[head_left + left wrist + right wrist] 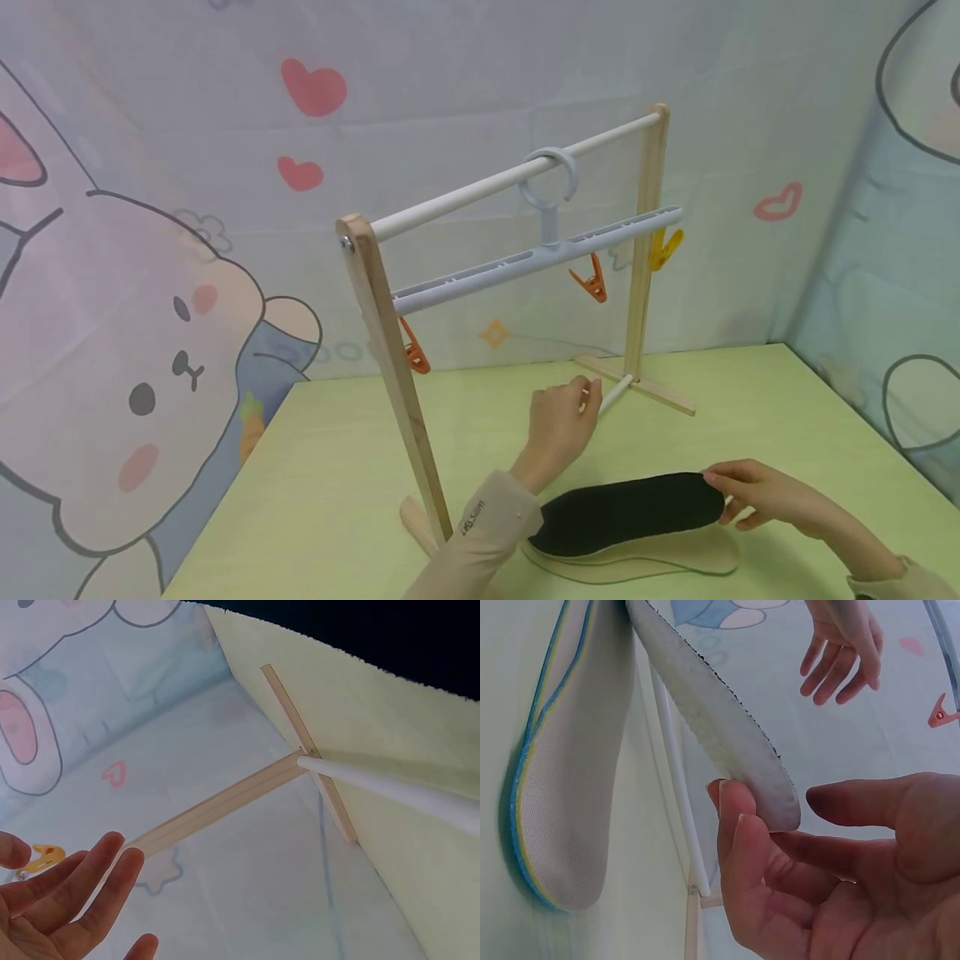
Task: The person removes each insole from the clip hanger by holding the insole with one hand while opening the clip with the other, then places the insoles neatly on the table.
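Observation:
My right hand (761, 496) holds one end of a black insole (630, 512), which is tilted up off the insoles below. In the right wrist view the insole's pale underside (720, 727) shows, with the fingers (742, 825) against it and the thumb on the other side. Beneath it, pale insoles (675, 552) with blue-and-yellow edges (525, 862) lie on the table. My left hand (562, 425) is raised behind the black insole with loosely bent fingers and nothing in them; the left wrist view shows its fingers (82, 892) spread. My left sleeve overlaps the insole's left end.
A wooden rack (401, 392) with a white top rail (465, 196) stands on the green table (300, 492). A light-blue hanger (487, 271) hangs from the rail, bearing orange clips (595, 282) and a yellow clip (663, 250). Behind is a printed cloth (450, 75).

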`<state>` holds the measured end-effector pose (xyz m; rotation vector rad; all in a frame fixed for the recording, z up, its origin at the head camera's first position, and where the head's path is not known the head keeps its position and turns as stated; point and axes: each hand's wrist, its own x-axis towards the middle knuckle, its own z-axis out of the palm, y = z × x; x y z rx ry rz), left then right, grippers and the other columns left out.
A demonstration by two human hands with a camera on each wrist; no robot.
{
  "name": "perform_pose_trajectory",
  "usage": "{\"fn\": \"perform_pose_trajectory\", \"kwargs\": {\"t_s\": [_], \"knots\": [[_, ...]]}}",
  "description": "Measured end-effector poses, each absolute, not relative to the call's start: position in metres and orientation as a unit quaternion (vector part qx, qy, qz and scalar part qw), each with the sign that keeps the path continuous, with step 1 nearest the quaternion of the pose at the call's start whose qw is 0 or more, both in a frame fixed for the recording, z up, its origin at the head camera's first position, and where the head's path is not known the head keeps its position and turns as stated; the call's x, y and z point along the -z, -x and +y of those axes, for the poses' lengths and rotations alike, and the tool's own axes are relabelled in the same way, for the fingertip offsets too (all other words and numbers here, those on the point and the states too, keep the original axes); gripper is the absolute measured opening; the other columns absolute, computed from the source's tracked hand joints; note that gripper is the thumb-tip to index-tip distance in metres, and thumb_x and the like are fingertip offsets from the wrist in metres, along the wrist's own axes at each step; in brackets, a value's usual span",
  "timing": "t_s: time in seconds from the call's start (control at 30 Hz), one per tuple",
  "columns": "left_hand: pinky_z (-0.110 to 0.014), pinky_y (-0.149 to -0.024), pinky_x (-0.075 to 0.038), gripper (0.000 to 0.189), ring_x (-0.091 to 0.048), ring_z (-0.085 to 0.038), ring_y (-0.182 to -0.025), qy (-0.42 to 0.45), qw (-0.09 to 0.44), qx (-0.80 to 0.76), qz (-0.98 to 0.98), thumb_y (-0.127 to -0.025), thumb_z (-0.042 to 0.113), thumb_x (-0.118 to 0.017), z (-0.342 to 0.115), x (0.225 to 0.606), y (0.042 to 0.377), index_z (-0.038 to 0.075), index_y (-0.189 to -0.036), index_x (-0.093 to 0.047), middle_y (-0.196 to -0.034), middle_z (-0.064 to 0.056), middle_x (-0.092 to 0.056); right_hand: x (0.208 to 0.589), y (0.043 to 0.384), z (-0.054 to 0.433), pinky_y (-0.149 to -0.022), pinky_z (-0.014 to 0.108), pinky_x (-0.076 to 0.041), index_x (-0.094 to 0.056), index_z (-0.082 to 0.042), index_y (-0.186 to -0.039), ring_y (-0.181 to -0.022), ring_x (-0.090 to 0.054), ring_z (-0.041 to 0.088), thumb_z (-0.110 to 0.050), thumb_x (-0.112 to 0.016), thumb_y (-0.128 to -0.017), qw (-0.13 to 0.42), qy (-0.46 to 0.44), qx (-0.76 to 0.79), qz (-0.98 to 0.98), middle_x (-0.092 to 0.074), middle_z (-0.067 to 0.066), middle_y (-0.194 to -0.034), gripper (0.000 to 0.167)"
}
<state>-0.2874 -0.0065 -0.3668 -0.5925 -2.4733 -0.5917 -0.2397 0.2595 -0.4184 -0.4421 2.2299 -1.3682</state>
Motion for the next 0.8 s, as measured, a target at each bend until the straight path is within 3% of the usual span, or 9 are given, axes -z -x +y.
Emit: {"fn": "perform_pose_trajectory", "kwargs": {"t_s": [0.13, 0.4, 0.67, 0.8], "knots": [[-0.023, -0.061, -0.043, 0.033, -0.063, -0.007, -0.059, 0.218, 0.263, 0.219, -0.914, -0.095, 0.029, -0.039, -0.006, 0.368, 0.287, 0.012, -0.087, -0.066, -0.076, 0.004, -0.071, 0.420, 0.239, 0.259, -0.071, 0.040, -0.052, -0.027, 0.023, -0.124, -0.077, -0.061, 0.023, -0.029, -0.036, -0.096, 0.245, 0.155, 0.499, 0.817, -0.051, 0.011, -0.088, 0.060], [-0.023, -0.059, -0.042, 0.033, -0.064, -0.008, -0.061, 0.219, 0.271, 0.217, -0.912, -0.095, 0.029, -0.039, -0.006, 0.369, 0.288, 0.013, -0.085, -0.066, -0.075, 0.004, -0.071, 0.425, 0.238, 0.265, -0.068, 0.037, -0.052, -0.032, 0.021, -0.122, -0.076, -0.061, 0.020, -0.025, -0.043, -0.094, 0.245, 0.151, 0.494, 0.821, -0.053, 0.017, -0.102, 0.055], [-0.021, -0.059, -0.042, 0.033, -0.064, -0.007, -0.059, 0.219, 0.272, 0.211, -0.913, -0.095, 0.028, -0.039, -0.007, 0.371, 0.287, 0.012, -0.083, -0.066, -0.073, 0.004, -0.070, 0.430, 0.235, 0.266, -0.065, 0.035, -0.052, -0.032, 0.022, -0.120, -0.075, -0.060, 0.020, -0.022, -0.048, -0.092, 0.245, 0.163, 0.485, 0.823, -0.056, 0.018, -0.101, 0.055], [-0.021, -0.059, -0.042, 0.032, -0.063, -0.007, -0.058, 0.217, 0.267, 0.213, -0.915, -0.094, 0.028, -0.040, -0.008, 0.372, 0.286, 0.012, -0.084, -0.066, -0.073, 0.003, -0.070, 0.433, 0.235, 0.266, -0.061, 0.032, -0.051, -0.034, 0.021, -0.119, -0.073, -0.060, 0.017, -0.018, -0.047, -0.092, 0.249, 0.183, 0.485, 0.818, -0.060, 0.012, -0.092, 0.050]]}}
